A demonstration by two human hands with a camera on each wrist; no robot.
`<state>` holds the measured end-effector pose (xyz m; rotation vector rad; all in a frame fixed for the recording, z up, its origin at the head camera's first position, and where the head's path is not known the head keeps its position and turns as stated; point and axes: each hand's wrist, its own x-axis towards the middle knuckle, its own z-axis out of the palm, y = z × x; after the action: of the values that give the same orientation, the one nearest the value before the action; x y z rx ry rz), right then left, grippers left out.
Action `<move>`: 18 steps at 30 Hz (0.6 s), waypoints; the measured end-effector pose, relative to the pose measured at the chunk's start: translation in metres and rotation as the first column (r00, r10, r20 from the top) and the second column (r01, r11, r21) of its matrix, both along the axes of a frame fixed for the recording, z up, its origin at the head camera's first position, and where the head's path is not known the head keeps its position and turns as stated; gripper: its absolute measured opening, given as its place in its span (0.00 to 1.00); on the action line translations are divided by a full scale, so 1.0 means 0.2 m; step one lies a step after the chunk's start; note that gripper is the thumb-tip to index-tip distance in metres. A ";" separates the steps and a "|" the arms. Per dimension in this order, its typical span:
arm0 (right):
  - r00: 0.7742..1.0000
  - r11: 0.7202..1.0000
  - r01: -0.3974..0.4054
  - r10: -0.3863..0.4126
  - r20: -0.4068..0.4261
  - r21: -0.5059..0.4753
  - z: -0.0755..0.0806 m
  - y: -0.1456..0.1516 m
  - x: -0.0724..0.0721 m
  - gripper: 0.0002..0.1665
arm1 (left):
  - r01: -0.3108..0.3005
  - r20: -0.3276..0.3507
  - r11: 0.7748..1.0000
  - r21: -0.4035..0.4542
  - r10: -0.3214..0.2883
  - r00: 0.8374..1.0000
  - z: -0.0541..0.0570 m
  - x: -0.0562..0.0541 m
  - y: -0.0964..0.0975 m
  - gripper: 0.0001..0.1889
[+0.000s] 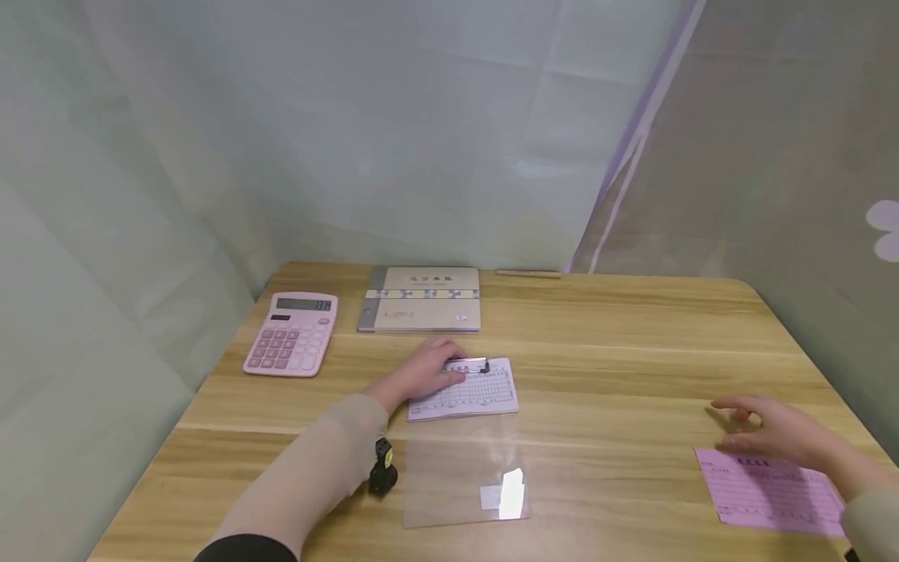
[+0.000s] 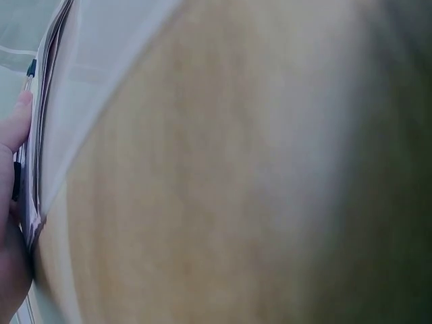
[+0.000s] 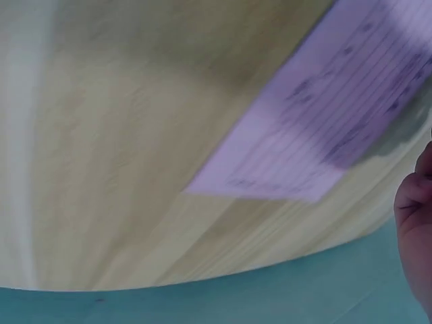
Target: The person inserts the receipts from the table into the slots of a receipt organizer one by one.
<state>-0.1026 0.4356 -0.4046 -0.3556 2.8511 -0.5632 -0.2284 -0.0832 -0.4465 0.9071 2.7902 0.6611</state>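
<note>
A transparent clipboard point(image 1: 456, 464) lies on the table with a stack of white printed forms point(image 1: 488, 390) under its metal clip point(image 1: 481, 364). My left hand point(image 1: 430, 373) holds the clipboard at the clip, fingers over its far side and thumb on the near side across the forms. In the left wrist view the thumb point(image 2: 20, 118) lies along the layered papers point(image 2: 50, 88). My right hand point(image 1: 779, 433) hovers over the far edge of a pink printed slip point(image 1: 772, 492), fingers loosely bent and holding nothing. The right wrist view shows the slip point(image 3: 290, 128) flat on the wood.
A pink calculator point(image 1: 291, 336) lies at the left. Behind the clipboard is a beige account book point(image 1: 428, 308) with a patterned band. A thin tan pen-like stick point(image 1: 528, 274) lies along the table's back edge. Pale curtains point(image 1: 393, 140) hang around the wooden table point(image 1: 618, 351).
</note>
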 end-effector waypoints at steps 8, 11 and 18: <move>0.998 0.994 0.069 -0.068 -0.010 0.088 -0.02 0.25 0.09 0.47 | 0.009 0.012 1.000 0.007 -0.009 1.000 -0.01 0.00 0.00 0.21; 0.994 0.987 0.102 -0.104 0.015 0.122 -0.03 0.32 0.10 0.46 | 0.001 0.017 1.000 0.006 -0.001 1.000 -0.01 0.00 0.00 0.21; 0.991 0.985 0.110 -0.099 -0.093 0.132 -0.09 0.38 0.13 0.42 | -0.008 0.030 1.000 0.011 0.007 1.000 -0.01 -0.01 0.00 0.21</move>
<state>-0.0760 0.5124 -0.4222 -0.2124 2.9850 -0.3758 -0.2302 -0.0836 -0.4484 0.8821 2.7678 0.6868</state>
